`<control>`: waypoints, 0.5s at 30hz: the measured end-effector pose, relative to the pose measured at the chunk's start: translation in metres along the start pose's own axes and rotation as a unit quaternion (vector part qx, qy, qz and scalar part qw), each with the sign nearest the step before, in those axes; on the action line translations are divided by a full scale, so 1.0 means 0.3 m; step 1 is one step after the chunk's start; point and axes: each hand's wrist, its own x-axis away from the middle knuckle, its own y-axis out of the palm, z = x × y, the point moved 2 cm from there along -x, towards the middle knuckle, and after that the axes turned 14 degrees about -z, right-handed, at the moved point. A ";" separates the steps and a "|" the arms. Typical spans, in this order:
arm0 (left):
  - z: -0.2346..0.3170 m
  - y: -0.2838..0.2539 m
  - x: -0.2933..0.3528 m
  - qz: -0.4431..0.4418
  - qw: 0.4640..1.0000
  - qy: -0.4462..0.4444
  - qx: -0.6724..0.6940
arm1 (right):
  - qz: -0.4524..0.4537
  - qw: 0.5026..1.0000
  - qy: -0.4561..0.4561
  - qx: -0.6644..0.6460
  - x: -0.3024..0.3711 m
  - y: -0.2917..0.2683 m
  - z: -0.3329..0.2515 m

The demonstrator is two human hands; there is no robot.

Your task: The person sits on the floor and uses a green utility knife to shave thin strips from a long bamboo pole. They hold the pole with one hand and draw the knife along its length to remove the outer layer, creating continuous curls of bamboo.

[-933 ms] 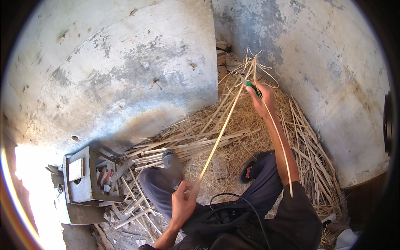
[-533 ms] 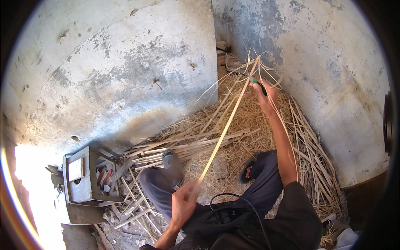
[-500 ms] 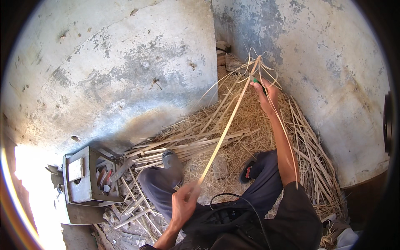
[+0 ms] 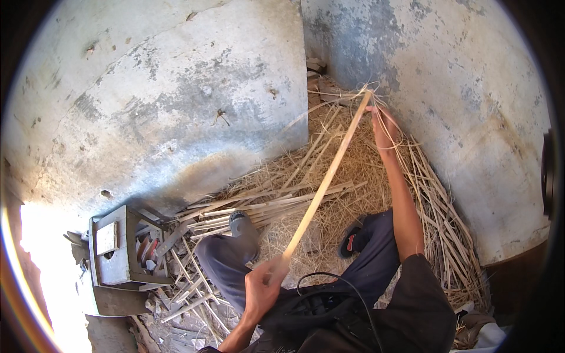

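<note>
A long pale strip of split bamboo or cane slants away from me across the middle. Its near end is gripped by my left hand, which is slightly blurred, in front of my lap. Out near the far tip, my right hand is seen edge-on at the end of my stretched arm, its fingers mostly hidden. The green-handled tool it held a moment ago is out of sight behind the hand. Thin curled shavings hang around the tip and over my right wrist.
Fine straw-like shavings cover the floor between my legs. Split strips lie in a pile on the right and in another on the left. A worn wooden frame stands at left. Peeling walls close in ahead. A black cable crosses my lap.
My right hand has turned and sits slightly lower and to the right; the green handle no longer shows. The strip shows a wider face, and the curls have swung toward my wrist.
</note>
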 end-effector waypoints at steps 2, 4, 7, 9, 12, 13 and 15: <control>0.002 -0.009 -0.017 0.030 0.999 0.004 0.020 | -0.013 0.998 0.042 -0.045 0.046 0.113 -0.087; 0.020 -0.029 -0.039 0.047 0.999 0.024 -0.007 | -0.033 0.992 0.085 -0.088 0.111 0.188 -0.162; 0.068 -0.046 -0.073 0.065 0.997 0.041 -0.008 | -0.063 0.986 0.048 -0.150 0.184 0.277 -0.249; 0.095 -0.054 -0.098 0.085 0.994 0.061 -0.010 | -0.126 0.980 0.012 -0.152 0.236 0.322 -0.303; 0.138 -0.055 -0.131 0.097 0.991 0.089 -0.001 | -0.180 0.973 -0.108 -0.101 0.302 0.372 -0.382; 0.150 -0.058 -0.138 0.099 0.991 0.095 0.001 | -0.190 0.966 -0.158 -0.074 0.325 0.389 -0.404; 0.193 -0.053 -0.154 0.094 0.990 0.100 0.012 | -0.218 0.952 -0.208 -0.050 0.386 0.411 -0.427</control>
